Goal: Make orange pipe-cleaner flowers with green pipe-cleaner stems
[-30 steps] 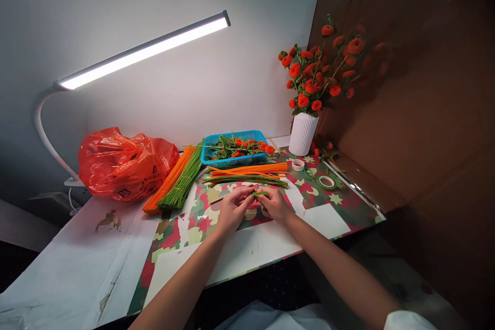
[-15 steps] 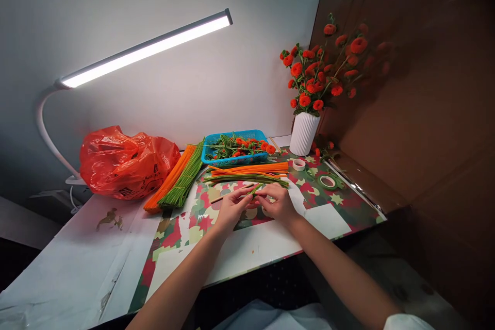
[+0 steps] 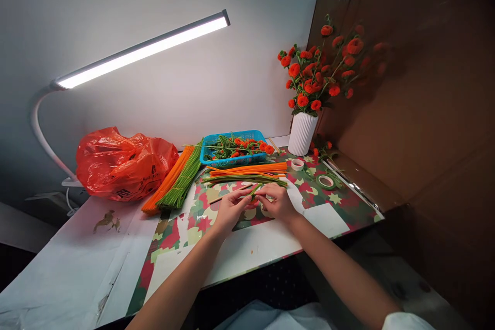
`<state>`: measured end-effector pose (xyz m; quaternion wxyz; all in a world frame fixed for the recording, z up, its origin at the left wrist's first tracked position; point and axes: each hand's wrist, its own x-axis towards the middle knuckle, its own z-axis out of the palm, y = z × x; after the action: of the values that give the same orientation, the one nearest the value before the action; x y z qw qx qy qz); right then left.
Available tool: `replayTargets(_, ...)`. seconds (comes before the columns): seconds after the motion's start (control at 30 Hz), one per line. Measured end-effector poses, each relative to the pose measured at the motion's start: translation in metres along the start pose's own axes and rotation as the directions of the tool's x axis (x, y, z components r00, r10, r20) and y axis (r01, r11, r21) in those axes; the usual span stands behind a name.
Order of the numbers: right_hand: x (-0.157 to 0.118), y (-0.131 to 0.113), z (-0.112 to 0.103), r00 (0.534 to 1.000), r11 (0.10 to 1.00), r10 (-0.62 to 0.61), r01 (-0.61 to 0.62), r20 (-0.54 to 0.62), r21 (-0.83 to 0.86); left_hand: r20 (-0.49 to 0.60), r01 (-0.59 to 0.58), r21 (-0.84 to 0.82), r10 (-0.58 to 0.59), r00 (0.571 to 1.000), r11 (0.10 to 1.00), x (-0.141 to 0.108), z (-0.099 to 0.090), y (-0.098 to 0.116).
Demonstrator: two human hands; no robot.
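Note:
Close together above the camouflage-patterned table cover (image 3: 204,223), my left hand (image 3: 232,210) and my right hand (image 3: 275,201) pinch a short green pipe cleaner piece (image 3: 253,193) between their fingertips. Most of that piece is hidden by the fingers. Just behind the hands lie green pipe cleaners (image 3: 232,179) and, beyond them, a row of orange pipe cleaners (image 3: 251,168). A thin brown stick (image 3: 217,200) rests beside my left hand, partly covered by it.
A blue basket (image 3: 203,157) holds red-orange flowers and green stems. Left of it lie a bundle of green pipe cleaners (image 3: 178,185), an orange bundle (image 3: 164,185) and a red plastic bag (image 3: 124,165). Tape rolls (image 3: 326,181) and a white vase (image 3: 302,134) stand right. A lamp (image 3: 143,51) shines above.
Both hands stay nearly in place, with small finger shifts around the green piece. The whole view has moved slightly, so the background sits a little further left.

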<state>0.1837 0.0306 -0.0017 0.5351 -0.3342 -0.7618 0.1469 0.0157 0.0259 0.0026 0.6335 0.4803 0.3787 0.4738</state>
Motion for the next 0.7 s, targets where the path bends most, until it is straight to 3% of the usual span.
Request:
replayTargets(0.2,0.0007,0.0010,-0.0011,0.999,1.000,0.023,-0.023,0.023,0.016,-0.002,0.001,-0.018,-0.001,1.000,1.000,0.0005,0.0002,-0.0002)
replayTargets(0.47,0.0005,0.0033,0.0000,0.941,0.931,0.334,-0.337,0.045,0.140,-0.021,-0.049,0.025,0.049,0.999,0.998,0.0004,0.0025,0.0004)
replayTargets(0.57,-0.0002,0.0038,0.0016,0.946,0.947,0.304,-0.313,0.115,0.071,-0.034,-0.092,0.117,0.096,0.995,0.989,-0.0001,0.0023,-0.0004)
replayTargets(0.7,-0.0021,0.0029,0.0021,0.939,0.971,0.230,-0.238,0.256,0.001,0.029,-0.134,0.208,0.130,0.991,0.969,0.0008,-0.0011,-0.0045)
